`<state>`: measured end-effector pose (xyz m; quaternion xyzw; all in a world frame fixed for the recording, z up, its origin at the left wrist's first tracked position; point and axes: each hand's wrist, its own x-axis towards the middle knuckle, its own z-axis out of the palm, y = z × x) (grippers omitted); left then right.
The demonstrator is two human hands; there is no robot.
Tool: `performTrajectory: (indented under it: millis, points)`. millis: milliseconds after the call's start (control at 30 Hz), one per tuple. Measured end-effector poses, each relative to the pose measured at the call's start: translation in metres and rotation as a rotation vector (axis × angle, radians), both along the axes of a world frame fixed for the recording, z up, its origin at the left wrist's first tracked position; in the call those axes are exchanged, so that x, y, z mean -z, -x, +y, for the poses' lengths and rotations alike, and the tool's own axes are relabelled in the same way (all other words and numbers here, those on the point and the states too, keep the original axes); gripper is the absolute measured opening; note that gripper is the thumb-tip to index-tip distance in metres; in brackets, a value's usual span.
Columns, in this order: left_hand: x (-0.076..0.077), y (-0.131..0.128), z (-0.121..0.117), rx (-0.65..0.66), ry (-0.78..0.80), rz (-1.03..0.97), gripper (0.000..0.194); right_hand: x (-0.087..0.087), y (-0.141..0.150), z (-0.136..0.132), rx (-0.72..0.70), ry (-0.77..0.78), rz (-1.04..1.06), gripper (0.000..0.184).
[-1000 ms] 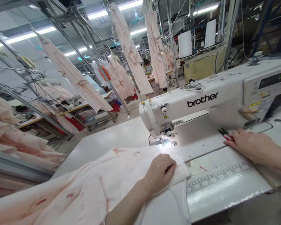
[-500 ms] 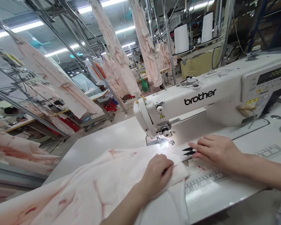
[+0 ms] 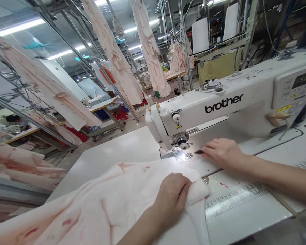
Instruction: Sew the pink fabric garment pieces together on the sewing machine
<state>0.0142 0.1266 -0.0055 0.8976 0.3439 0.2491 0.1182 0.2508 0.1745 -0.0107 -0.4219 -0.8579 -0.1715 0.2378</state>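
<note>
Head view: left hand [image 3: 172, 199] clenched on pale pink stained cloth [image 3: 96, 204], lying on white sewing table [image 3: 117, 143] just before steel presser foot [image 3: 174, 154]; right hand [image 3: 220, 153] fingers extended over black-tipped thread snips [image 3: 199, 151], grip unclear, beside white Brother sewing machine [image 3: 219, 105].

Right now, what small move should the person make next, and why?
Probably ease the pale pink fabric toward the presser foot of the Brother sewing machine: the left hand is gathering the fabric close to the foot, while the right hand rests beside the black thread snips, away from the fabric.
</note>
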Motion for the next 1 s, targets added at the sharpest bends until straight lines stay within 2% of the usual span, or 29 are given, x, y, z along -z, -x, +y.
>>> performTrajectory:
  millis: [100, 167, 200, 300, 400, 467, 633, 800, 1000]
  points:
    - [-0.009, 0.003, -0.015, -0.112, 0.107, 0.072, 0.023, 0.010, -0.035, 0.030, 0.170, 0.020, 0.017, 0.026]
    - [-0.017, 0.005, -0.013, -0.235, 0.224, 0.079, 0.025, 0.015, -0.049, 0.042, 0.206, 0.036, 0.018, 0.027]
    - [-0.021, 0.005, -0.007, -0.300, 0.271, 0.058, 0.024, 0.016, -0.050, 0.044, 0.182, 0.048, 0.009, 0.028]
    - [-0.024, 0.003, 0.025, -0.450, 0.315, -0.028, 0.020, 0.013, -0.025, 0.035, -0.054, 0.109, -0.063, 0.032]
    - [-0.015, 0.000, 0.058, -0.509, 0.334, -0.065, 0.020, 0.005, 0.014, 0.019, -0.339, 0.158, -0.145, 0.032]
    - [-0.007, -0.001, 0.069, -0.531, 0.358, -0.091, 0.020, 0.002, 0.029, 0.016, -0.426, 0.167, -0.172, 0.027]
    - [0.005, 0.001, 0.069, -0.551, 0.359, -0.130, 0.021, 0.009, 0.021, 0.032, -0.273, 0.135, -0.125, 0.046]
    - [0.007, -0.001, 0.072, -0.624, 0.341, -0.113, 0.025, 0.021, 0.012, 0.044, -0.232, 0.147, -0.061, 0.040]
    - [0.008, -0.007, 0.075, -0.700, 0.314, -0.072, 0.024, 0.023, 0.013, 0.044, -0.226, 0.181, 0.002, 0.038]
